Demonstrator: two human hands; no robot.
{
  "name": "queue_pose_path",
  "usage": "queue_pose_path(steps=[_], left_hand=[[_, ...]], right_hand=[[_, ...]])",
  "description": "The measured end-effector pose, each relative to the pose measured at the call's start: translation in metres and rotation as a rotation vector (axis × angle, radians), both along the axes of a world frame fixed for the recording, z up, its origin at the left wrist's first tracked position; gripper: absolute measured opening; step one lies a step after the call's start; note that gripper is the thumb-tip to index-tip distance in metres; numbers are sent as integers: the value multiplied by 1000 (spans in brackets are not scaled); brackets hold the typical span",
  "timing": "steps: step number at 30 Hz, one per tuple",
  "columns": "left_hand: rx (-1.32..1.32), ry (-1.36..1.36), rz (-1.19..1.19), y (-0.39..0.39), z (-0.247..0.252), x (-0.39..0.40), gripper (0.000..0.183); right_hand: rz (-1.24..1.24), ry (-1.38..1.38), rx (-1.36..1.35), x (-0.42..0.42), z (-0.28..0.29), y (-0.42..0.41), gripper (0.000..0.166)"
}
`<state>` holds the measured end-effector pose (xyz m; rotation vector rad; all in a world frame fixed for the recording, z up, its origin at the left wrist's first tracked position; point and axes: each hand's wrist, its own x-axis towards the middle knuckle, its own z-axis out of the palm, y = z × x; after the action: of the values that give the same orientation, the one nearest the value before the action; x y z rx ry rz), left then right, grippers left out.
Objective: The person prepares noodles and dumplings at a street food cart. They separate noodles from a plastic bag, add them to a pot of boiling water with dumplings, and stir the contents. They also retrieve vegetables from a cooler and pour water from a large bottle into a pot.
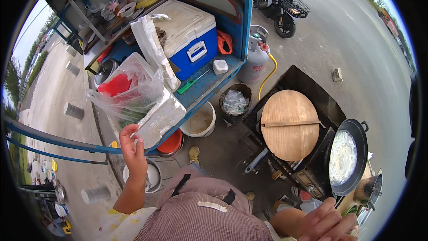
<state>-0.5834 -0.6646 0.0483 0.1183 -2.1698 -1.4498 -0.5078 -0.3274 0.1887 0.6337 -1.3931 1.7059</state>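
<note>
My left hand (133,149) is raised with its fingers apart and slightly curled, and nothing is in it. It is nearest to a white foam box (164,113) with a clear plastic bag (140,85) holding something red and green. At the lower right, my right hand (324,222) has bent fingers; its palm side is hidden, so I cannot tell whether it holds anything. Beyond it stands a black pan (361,160) with a whitish, stringy mass (343,158) inside. A round wooden lid (290,140) lies on the black metal stove (307,182).
On the blue cart (214,80) sits a blue cooler box (197,62). Below stand a white bucket (211,120), a red bucket (170,144) and a trash bin (236,102). A gas cylinder (254,63) with a yellow hose (272,73) stands behind the stove. An electric scooter (284,10) is farther off.
</note>
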Motion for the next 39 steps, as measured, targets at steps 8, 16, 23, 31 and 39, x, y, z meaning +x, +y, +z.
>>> queue_pose_path(steps=[8, 16, 23, 31, 39], left_hand=[[-381, -238, 215, -200, -101, -120, 95], [-1061, -885, -355, -185, -305, -242, 64], [-324, -712, -470, -222, -201, -239, 52], [813, -88, 288, -310, -82, -140, 48], [891, -517, 485, -335, -80, -83, 75]], right_hand=[[686, 40, 73, -170, 32, -216, 26], [-39, -673, 556, -362, -103, -303, 77], [2, -812, 474, -412, -197, -352, 56], [7, -20, 951, -311, -175, -367, 59], [686, -146, 1309, -292, -187, -368, 35]])
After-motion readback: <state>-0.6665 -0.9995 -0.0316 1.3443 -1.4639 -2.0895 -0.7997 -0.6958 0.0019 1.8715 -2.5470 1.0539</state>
